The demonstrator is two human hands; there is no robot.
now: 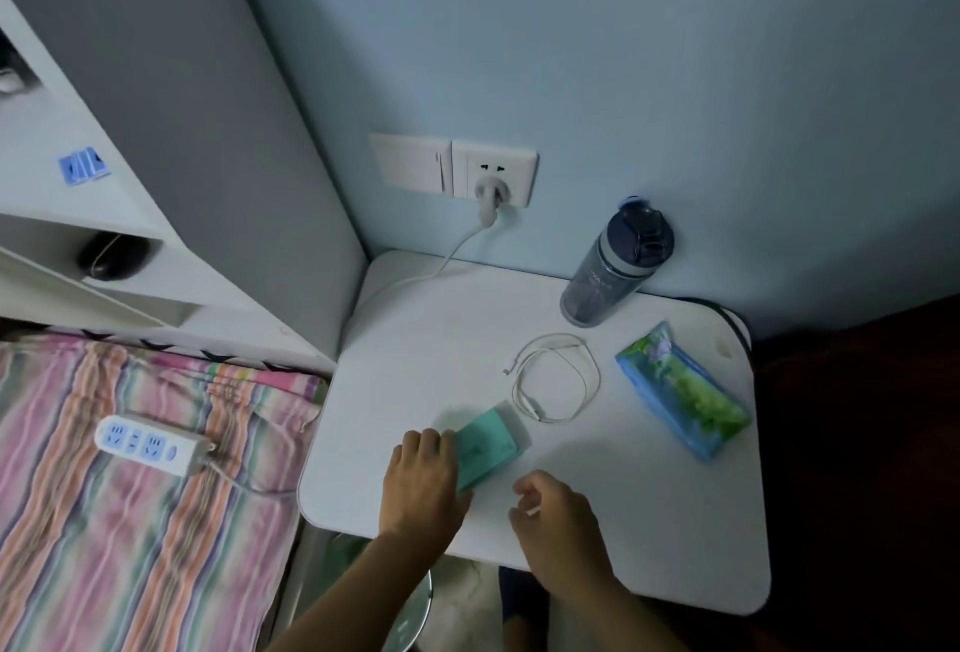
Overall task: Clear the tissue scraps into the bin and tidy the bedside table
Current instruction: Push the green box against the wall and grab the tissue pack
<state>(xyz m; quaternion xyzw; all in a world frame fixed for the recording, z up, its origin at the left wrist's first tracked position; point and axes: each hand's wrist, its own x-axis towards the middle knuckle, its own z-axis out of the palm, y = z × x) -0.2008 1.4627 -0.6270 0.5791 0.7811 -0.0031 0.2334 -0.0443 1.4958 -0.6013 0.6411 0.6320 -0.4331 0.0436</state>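
Teal and flat, a small box (pixel 485 446) lies near the front edge of the white bedside table (pixel 649 506), and my left hand (pixel 423 482) rests on its near end, fingers laid over it rather than curled under. My right hand (pixel 558 521) hovers just beside it, fingers loosely bent, pinching a small white scrap (pixel 532 511) between thumb and forefinger. A coiled white cable (pixel 558 376) lies just beyond the box. To the right of it sits a blue-green tissue pack (pixel 683 389), lying slantwise near the table's right edge. A dark water bottle (pixel 615 266) stands against the wall at the back. Below the table's front edge, between my forearms, I see part of a round rim (pixel 423 599); I cannot tell whether it is the bin.
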